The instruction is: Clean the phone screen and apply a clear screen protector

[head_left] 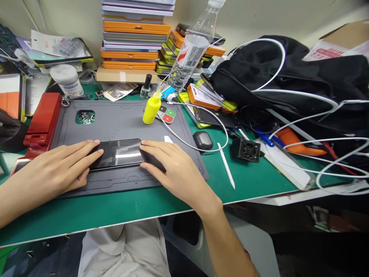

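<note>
A black smartphone (122,154) lies lengthwise across a grey work mat (115,125), its glossy screen facing up and reflecting a light. My left hand (62,165) grips its left end, fingers over the glass and thumb by the near edge. At the right end, my right hand (173,165) holds the phone between the fingers at the far edge and the thumb at the near one. Both ends are partly hidden under my hands. Beyond the phone, a yellow dispenser bottle (152,109) with a thin tip stands beside a small tile with coloured squares (168,114).
Left of the mat sits a red device (43,119). A white stylus (226,167), a dark earbud case (203,140) and a small black fan (245,150) lie to the right, among white cables (305,96). Behind stand stacked orange cases (135,29) and a tilted plastic bottle (193,46).
</note>
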Action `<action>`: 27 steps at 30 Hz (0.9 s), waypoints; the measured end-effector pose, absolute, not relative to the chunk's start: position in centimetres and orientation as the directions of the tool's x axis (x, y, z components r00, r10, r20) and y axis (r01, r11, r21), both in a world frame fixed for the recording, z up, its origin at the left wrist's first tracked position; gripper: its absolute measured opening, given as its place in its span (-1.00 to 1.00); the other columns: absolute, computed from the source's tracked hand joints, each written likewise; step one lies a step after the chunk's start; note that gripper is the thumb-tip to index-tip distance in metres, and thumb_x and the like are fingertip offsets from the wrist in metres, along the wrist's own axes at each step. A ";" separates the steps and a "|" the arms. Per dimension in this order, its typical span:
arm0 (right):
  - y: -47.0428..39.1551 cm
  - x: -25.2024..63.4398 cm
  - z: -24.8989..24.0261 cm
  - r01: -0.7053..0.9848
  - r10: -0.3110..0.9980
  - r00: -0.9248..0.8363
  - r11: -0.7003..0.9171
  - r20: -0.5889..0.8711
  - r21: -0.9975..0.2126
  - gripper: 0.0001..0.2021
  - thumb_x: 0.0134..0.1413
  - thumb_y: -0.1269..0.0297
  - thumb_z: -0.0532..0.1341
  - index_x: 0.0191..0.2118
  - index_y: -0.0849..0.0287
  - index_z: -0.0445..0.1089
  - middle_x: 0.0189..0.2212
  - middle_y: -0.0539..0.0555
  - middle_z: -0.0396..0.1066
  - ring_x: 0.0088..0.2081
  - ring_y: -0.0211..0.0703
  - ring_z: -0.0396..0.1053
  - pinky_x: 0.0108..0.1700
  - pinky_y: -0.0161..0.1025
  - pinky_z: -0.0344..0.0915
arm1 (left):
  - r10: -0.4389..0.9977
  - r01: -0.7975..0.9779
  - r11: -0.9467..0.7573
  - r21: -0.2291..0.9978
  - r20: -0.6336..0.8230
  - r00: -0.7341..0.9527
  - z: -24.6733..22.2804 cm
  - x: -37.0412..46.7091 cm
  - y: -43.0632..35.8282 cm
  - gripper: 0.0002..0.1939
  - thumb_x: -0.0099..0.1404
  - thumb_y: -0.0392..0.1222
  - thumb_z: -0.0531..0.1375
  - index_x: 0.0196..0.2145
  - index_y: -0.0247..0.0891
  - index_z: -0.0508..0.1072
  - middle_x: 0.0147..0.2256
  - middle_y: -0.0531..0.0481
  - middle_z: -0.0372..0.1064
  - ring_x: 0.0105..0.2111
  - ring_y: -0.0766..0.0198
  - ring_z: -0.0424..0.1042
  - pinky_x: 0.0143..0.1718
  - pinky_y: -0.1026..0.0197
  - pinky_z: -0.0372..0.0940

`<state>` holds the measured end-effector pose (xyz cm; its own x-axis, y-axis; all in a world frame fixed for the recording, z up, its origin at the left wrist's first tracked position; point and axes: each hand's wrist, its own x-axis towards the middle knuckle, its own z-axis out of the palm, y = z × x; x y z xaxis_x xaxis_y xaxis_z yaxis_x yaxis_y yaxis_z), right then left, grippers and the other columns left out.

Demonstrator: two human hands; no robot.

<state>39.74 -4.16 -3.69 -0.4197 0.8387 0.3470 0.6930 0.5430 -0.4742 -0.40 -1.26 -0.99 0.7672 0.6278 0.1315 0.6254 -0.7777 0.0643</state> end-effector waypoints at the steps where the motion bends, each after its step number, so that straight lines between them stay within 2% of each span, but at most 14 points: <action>1: -4.0 39.8 -3.5 0.690 0.840 -0.426 0.542 0.336 -0.481 -0.68 0.80 0.25 0.43 0.46 0.06 0.74 0.49 0.23 0.78 0.49 0.26 0.76 0.60 0.28 0.66 | 0.624 0.622 -0.780 0.070 0.147 0.767 -1.0 -0.4 -1.3 -0.39 0.91 0.00 0.06 0.69 0.03 0.61 0.70 -0.04 0.53 0.63 -0.17 0.63 0.68 -0.34 0.56; 8: -3.1 40.1 -3.4 0.643 0.878 -0.383 0.477 0.287 -0.600 -0.77 0.80 0.17 0.43 0.35 -0.04 0.73 0.47 0.20 0.79 0.49 0.28 0.74 0.59 0.30 0.62 | 0.560 0.578 -0.816 0.010 0.259 0.787 -1.3 -0.5 -0.9 -0.38 0.90 -0.05 0.12 0.76 0.09 0.52 0.68 0.05 0.55 0.56 -0.07 0.71 0.66 -0.19 0.60; 13: -2.5 40.0 -3.2 0.608 0.890 -0.394 0.439 0.229 -0.662 -0.73 0.81 0.10 0.39 0.37 0.01 0.69 0.65 0.25 0.64 0.58 0.31 0.64 0.66 0.39 0.52 | 0.509 0.542 -0.836 -0.085 0.250 0.824 -1.1 -0.8 -0.5 -0.26 0.90 -0.15 0.13 0.90 -0.07 0.27 0.68 -0.14 0.56 0.57 -0.10 0.69 0.70 -0.20 0.54; 16: -1.9 40.1 -3.0 0.590 0.886 -0.413 0.436 0.209 -0.679 -0.60 0.79 0.07 0.42 0.50 0.03 0.65 0.57 0.25 0.71 0.55 0.31 0.62 0.64 0.35 0.54 | 0.501 0.534 -0.837 -0.124 0.221 0.837 -0.6 -0.7 -0.3 -0.24 0.92 -0.19 0.07 0.92 -0.10 0.17 0.67 -0.21 0.55 0.54 -0.13 0.70 0.65 -0.24 0.58; 19: -1.6 40.3 -3.2 0.579 0.894 -0.397 0.419 0.208 -0.700 -0.50 0.75 0.05 0.46 0.59 0.05 0.62 0.50 0.25 0.76 0.52 0.33 0.62 0.60 0.36 0.58 | 0.510 0.537 -0.836 -0.115 0.202 0.836 -0.4 -0.4 -0.2 -0.32 0.93 -0.17 0.04 0.86 -0.11 0.26 0.65 -0.19 0.57 0.51 -0.09 0.71 0.63 -0.23 0.59; 22: -1.5 40.2 -3.5 0.576 0.896 -0.384 0.420 0.221 -0.701 -0.51 0.76 0.07 0.46 0.59 0.05 0.63 0.48 0.23 0.78 0.49 0.33 0.63 0.59 0.36 0.58 | 0.521 0.548 -0.830 -0.109 0.201 0.829 -0.4 -0.1 -0.2 -0.44 0.95 -0.13 0.01 0.72 -0.17 0.42 0.62 -0.22 0.59 0.48 -0.09 0.71 0.59 -0.21 0.61; 27: -1.7 39.9 -3.6 0.610 0.877 -0.423 0.463 0.231 -0.643 -0.56 0.81 0.10 0.43 0.57 0.05 0.65 0.56 0.22 0.72 0.52 0.33 0.61 0.61 0.36 0.54 | 0.557 0.580 -0.808 -0.104 0.188 0.809 -0.4 -0.1 0.0 -0.46 0.96 -0.04 -0.01 0.67 -0.15 0.45 0.76 -0.25 0.40 0.52 -0.14 0.66 0.57 -0.23 0.60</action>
